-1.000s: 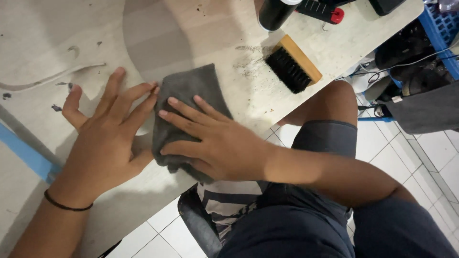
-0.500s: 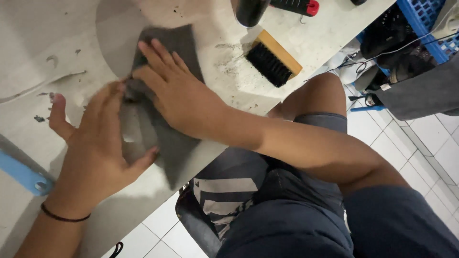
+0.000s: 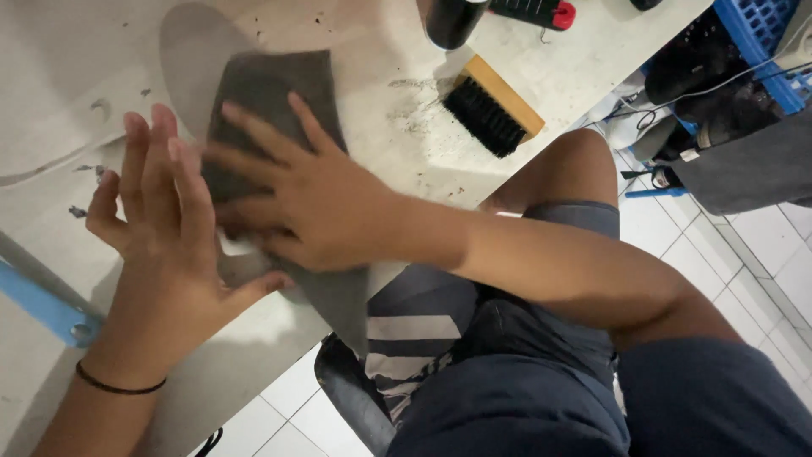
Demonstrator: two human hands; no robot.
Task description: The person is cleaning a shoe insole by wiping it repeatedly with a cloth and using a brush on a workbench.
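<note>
A grey cloth (image 3: 275, 85) lies on the pale, scuffed table (image 3: 76, 68), and its lower end (image 3: 342, 300) hangs over the near edge. My right hand (image 3: 317, 203) presses down on the cloth with fingers spread and the thumb tucked at a fold. My left hand (image 3: 165, 233) is raised beside it, fingers up and together, palm towards the right hand. Its thumb reaches to the cloth's edge by the table rim. A thin black band circles my left wrist.
A wooden brush with black bristles (image 3: 491, 110) lies on the table to the right, near a black cylinder (image 3: 452, 17) and a red-and-black tool (image 3: 537, 10). A blue crate (image 3: 761, 42) and cables sit on the tiled floor. A blue bar (image 3: 38, 305) crosses at left.
My right hand has slid the cloth away from me and spread it out longer. My left hand has lifted off the cloth and turned upright.
</note>
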